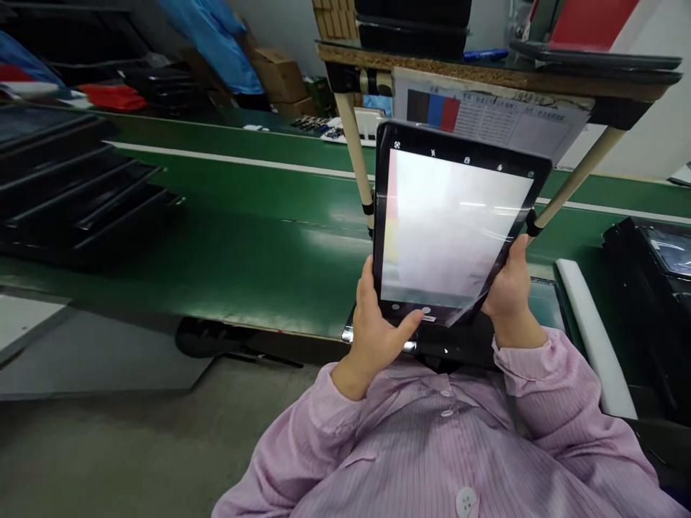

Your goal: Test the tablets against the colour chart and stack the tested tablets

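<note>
I hold a black tablet (453, 223) upright in front of me with both hands. Its screen glows pale white, with small icons along its top edge. My left hand (378, 324) grips the lower left corner, the thumb resting on the bottom bezel. My right hand (510, 284) grips the lower right edge, fingers behind the tablet. A thin film seems to lift at that lower right corner. Both sleeves are pink striped.
A green conveyor belt (242, 216) runs across in front. A small shelf on pale legs (486, 68) stands over it, with a colour chart sheet (486, 111) hanging behind the tablet. Stacked black trays (70, 194) lie left, more black devices (658, 266) right, and a white bar (591, 331).
</note>
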The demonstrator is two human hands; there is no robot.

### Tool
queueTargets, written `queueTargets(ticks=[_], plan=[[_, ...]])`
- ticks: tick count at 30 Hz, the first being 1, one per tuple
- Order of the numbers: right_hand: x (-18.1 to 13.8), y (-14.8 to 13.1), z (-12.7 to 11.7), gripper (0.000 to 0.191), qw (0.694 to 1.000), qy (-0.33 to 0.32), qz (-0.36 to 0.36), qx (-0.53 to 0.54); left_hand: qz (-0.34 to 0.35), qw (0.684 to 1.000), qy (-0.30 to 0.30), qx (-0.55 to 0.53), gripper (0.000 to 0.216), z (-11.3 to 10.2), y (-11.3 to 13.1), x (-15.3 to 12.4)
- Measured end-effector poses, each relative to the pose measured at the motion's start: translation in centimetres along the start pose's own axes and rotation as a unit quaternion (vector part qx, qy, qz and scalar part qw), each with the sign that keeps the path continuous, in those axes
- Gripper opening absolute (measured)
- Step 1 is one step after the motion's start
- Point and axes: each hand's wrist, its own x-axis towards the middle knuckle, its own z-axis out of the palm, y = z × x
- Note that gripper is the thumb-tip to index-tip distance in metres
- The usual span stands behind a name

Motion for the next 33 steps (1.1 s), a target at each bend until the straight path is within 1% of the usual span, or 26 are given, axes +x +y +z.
queueTargets(ticks=[1, 3, 6, 9, 13, 18, 21, 23, 24, 26, 28, 29, 30, 31, 33], plan=[[0.1, 0.1, 0.0, 0.095, 1.000, 0.000, 0.002, -0.008, 0.004, 0.999, 0.002, 0.041, 0.112, 0.1, 0.1, 0.1], [0.3, 0.0, 0.0, 0.094, 1.000, 0.008, 0.000, -0.013, 0.013, 0.996, 0.001, 0.090, 0.121, 0.3, 0.3, 0.2], [0.6, -0.4, 0.1, 0.091, 1.000, 0.020, -0.011, 0.005, 0.042, 0.992, 0.002, 0.123, 0.124, 0.6, 0.6, 0.3], [0.7, -0.8, 0.4, 0.088, 0.999, 0.020, -0.024, 0.043, 0.063, 0.989, 0.008, 0.131, 0.126, 0.8, 0.5, 0.4], [0.7, -1.0, 0.8, 0.083, 0.995, 0.024, -0.020, 0.096, 0.055, 0.989, 0.017, 0.139, 0.124, 1.1, 0.3, 0.5], [0.9, -0.9, 1.0, 0.079, 0.992, 0.030, -0.034, 0.122, 0.047, 0.985, 0.017, 0.167, 0.138, 1.3, 0.6, 0.3], [1.1, -0.8, 0.9, 0.080, 0.991, 0.022, -0.040, 0.126, 0.035, 0.985, 0.025, 0.168, 0.137, 1.5, 0.5, 0.1], [1.1, -0.7, 0.7, 0.083, 0.993, 0.019, -0.030, 0.109, 0.024, 0.990, 0.028, 0.133, 0.130, 1.3, 0.1, 0.1], [1.0, -0.7, 0.5, 0.085, 0.995, 0.020, -0.018, 0.093, 0.018, 0.995, 0.030, 0.093, 0.123, 1.0, -0.1, 0.2], [0.5, -0.5, 0.4, 0.088, 0.998, 0.026, 0.014, 0.057, -0.016, 0.999, 0.035, -0.038, 0.097, 0.3, -0.7, 0.7], [-0.3, -0.4, 0.3, 0.090, 0.998, 0.030, 0.031, 0.036, -0.064, 0.983, 0.036, -0.167, 0.067, -0.5, -1.1, 1.3], [-0.7, -0.4, 0.3, 0.088, 0.999, 0.031, 0.016, 0.032, -0.091, 0.971, 0.037, -0.216, 0.057, -0.9, -1.1, 1.6], [-1.2, -0.5, 0.2, 0.085, 0.999, 0.026, -0.017, 0.028, -0.117, 0.960, 0.037, -0.252, 0.052, -1.1, -1.1, 1.8], [-1.6, -0.6, 0.1, 0.081, 0.998, 0.015, -0.063, 0.020, -0.141, 0.950, 0.036, -0.276, 0.051, -1.3, -1.0, 2.0], [-2.2, -1.0, -0.2, 0.074, 0.988, -0.019, -0.155, -0.006, -0.187, 0.931, 0.033, -0.312, 0.055, -1.3, -0.7, 2.0]])
